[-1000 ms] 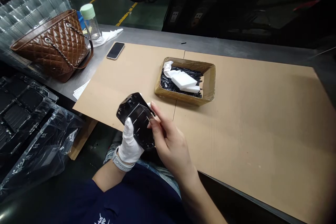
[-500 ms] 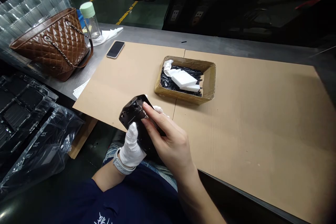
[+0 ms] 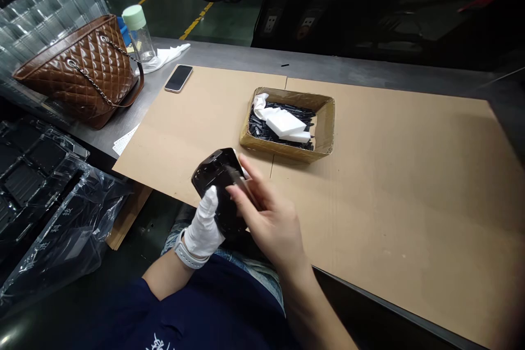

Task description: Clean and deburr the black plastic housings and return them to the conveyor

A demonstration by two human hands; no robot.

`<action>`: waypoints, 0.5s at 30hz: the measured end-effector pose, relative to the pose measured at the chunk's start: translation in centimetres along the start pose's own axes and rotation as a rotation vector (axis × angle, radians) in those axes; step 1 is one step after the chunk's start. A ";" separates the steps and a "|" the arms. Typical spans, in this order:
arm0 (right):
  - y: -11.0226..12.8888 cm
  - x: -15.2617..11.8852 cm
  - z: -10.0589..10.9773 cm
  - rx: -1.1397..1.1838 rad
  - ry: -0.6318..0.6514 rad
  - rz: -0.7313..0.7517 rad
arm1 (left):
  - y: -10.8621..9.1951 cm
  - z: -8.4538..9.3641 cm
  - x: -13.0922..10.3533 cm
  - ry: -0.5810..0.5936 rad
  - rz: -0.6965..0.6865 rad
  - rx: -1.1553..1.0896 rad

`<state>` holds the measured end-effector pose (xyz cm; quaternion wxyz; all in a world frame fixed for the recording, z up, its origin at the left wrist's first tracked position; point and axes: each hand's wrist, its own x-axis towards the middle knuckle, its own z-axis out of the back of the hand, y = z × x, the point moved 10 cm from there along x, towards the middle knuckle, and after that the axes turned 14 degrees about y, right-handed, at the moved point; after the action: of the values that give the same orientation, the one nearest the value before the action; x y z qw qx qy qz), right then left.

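Observation:
My left hand, in a white glove, is closed around a glossy black plastic housing and tilts it above the near edge of the cardboard. Its thumb lies on the housing's near side; most of its fingers are hidden underneath. My bare right hand is at the housing's right side. Between its thumb and fingers shows a thin, dark, see-through strip, smeared by motion, reaching over the housing's face. What kind of strip it is I cannot tell.
Beyond my hands a cardboard box holds many thin black pieces, white foam blocks and a white cloth. A phone, a bottle and a brown quilted bag are at the left. Black trays stand lower left.
My right hand has moved slightly right and toward me, off the housing's upper face, with the thin strip now showing in its fingers. The housing has shifted slightly right.

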<state>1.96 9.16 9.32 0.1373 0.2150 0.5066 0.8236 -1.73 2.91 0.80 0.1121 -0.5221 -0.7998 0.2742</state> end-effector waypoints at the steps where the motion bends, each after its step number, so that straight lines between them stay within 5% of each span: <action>1: -0.2 -0.1 0.2 0.027 -0.015 -0.016 | 0.0 0.0 0.0 -0.004 0.003 0.009; 8: 2.6 0.6 -0.4 -0.211 0.100 0.087 | -0.7 -0.3 -0.6 -0.001 -0.030 0.025; 15: 3.3 0.6 -0.5 -0.375 0.073 0.124 | -0.3 -0.1 -0.8 -0.064 0.026 0.006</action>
<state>1.15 7.54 12.20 0.1056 0.1864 0.3350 0.9175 -1.58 2.15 1.08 0.0842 -0.5230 -0.7954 0.2946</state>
